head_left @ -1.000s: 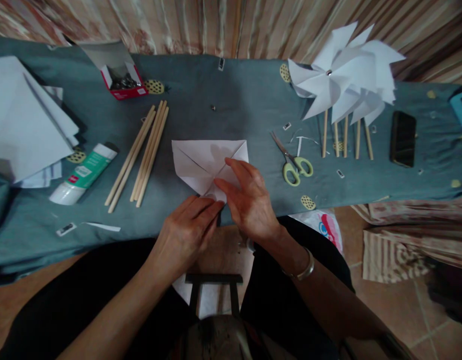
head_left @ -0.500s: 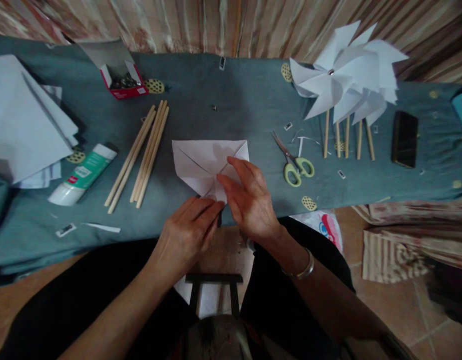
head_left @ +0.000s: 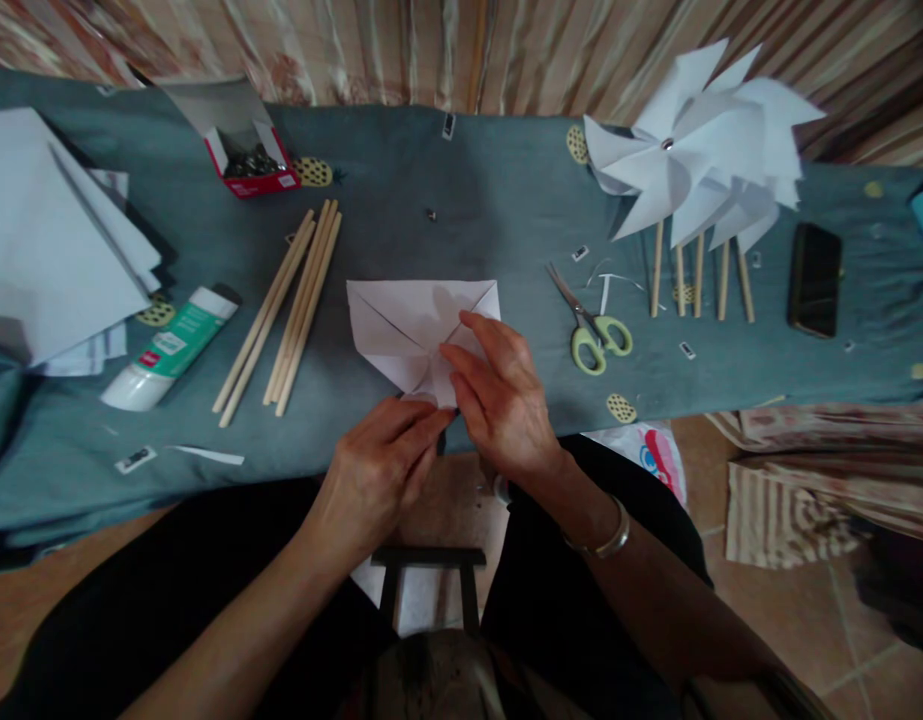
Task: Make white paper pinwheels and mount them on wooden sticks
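A white paper sheet (head_left: 401,305) with slits cut from its corners lies at the table's near edge, its near part lifted or bent. My left hand (head_left: 382,460) is closed in a pinch on the paper's near corner; its thumb and fingertips partly hide that edge. Over the paper's right side, my right hand (head_left: 506,400) has its fingers apart, with fingertips touching the sheet near its middle. To the right lie scissors (head_left: 592,328) with green handles. A single small metal piece (head_left: 431,214) sits beyond the paper.
At left are several wooden sticks (head_left: 303,320), a glue tube (head_left: 172,345), stacked white paper (head_left: 48,240) and a red box (head_left: 262,183) of small metal pieces. Several paper pinwheels (head_left: 701,150) on sticks and a phone (head_left: 815,280) lie at right. Paper scraps (head_left: 206,455) are scattered about.
The right hand's fingers have spread slightly, the thumb drawing apart from the index finger. The left hand keeps its pinch on the near corner. The whole view has shifted a little.
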The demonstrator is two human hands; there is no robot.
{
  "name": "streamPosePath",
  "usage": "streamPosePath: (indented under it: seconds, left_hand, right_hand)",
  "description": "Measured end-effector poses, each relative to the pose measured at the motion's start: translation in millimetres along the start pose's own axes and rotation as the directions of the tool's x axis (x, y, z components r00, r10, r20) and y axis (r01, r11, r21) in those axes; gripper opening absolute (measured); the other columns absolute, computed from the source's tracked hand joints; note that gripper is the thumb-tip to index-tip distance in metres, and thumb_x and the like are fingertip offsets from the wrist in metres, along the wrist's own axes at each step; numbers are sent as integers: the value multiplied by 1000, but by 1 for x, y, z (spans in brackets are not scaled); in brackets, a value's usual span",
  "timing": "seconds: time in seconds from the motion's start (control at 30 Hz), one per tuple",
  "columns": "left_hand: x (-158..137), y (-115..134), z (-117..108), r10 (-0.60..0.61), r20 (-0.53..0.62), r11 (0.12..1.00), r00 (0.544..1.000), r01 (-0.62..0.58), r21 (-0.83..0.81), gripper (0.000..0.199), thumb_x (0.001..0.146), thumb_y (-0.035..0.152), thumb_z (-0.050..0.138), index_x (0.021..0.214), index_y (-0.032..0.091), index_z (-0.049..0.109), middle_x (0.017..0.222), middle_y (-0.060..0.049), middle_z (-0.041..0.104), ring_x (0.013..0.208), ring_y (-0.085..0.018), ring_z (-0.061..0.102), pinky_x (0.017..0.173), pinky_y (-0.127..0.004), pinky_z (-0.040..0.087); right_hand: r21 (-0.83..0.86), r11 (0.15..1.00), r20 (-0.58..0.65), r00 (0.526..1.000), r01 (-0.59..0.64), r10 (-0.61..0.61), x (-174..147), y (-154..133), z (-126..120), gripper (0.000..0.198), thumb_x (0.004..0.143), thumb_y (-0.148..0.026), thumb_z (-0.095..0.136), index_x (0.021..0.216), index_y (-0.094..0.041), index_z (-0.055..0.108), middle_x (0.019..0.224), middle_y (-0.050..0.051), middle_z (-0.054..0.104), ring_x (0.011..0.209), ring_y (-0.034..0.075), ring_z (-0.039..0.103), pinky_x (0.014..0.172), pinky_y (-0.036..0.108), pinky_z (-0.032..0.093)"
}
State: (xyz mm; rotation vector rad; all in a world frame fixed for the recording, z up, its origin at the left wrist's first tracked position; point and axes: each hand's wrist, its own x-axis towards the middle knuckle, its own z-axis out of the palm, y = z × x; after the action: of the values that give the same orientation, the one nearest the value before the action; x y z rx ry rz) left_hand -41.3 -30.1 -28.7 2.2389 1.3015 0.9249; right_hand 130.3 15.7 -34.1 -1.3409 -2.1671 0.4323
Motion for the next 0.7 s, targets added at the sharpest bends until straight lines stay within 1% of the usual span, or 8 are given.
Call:
streamPosePath:
  seconds: [0.13, 0.27, 0.37, 0.47, 0.57, 0.7]
  left_hand:
    - [1, 1, 1, -17, -11, 1000, 1000, 17, -7, 21, 92, 13, 54, 108, 16, 67, 98, -7, 71, 90, -17, 69, 79, -28, 60]
    - [2, 1, 2, -37, -21, 999, 999, 37, 3, 20, 93, 14, 54, 106, 18, 68, 97, -6, 71, 88, -17, 69, 78, -28, 60]
    - [2, 1, 2, -28, -33, 1000, 999, 28, 5, 19, 92, 14, 55, 106, 16, 68, 97, -7, 71, 88, -17, 70, 78, -28, 60]
    - [2, 1, 3, -27, -41, 1000, 999, 28, 6, 19, 93, 14, 55, 106, 16, 68, 97, -7, 71, 87, -17, 70, 79, -29, 60]
    - [2, 1, 3, -20, -52, 1000, 998, 21, 19, 18, 93, 14, 55, 106, 16, 67, 96, -6, 71, 86, -16, 69, 78, -28, 61]
    - [1, 1, 3, -17, -60, 999, 998, 19, 32, 18, 92, 13, 56, 106, 16, 67, 96, -6, 71, 85, -16, 70, 78, -28, 60]
  right_hand:
    - [32, 999, 14, 1000, -24, 23, 0, 0, 0, 30, 94, -20, 46, 118, -26, 64, 143, 6, 51, 136, 27, 42, 114, 50, 39]
    - [11, 1000, 0, 1000, 1, -1, 1, 0, -1, 29, 95, -20, 44, 115, -22, 66, 141, 10, 52, 134, 27, 44, 113, 48, 40]
    - [-8, 1000, 1, 1000, 13, -13, 1, 0, -1, 29, 95, -20, 44, 113, -19, 67, 141, 12, 52, 133, 28, 44, 113, 47, 40]
    - [-4, 1000, 8, 1000, 21, -21, 1, 0, 0, 29, 96, -20, 44, 115, -20, 66, 142, 10, 52, 134, 28, 43, 112, 49, 40]
    - [-24, 998, -17, 999, 51, -52, 0, 2, 1, 28, 95, -18, 45, 113, -19, 67, 141, 11, 53, 133, 27, 44, 111, 48, 42]
    - [-32, 998, -13, 998, 63, -63, -1, 3, 3, 28, 95, -19, 46, 113, -22, 68, 142, 7, 52, 134, 27, 43, 111, 48, 41]
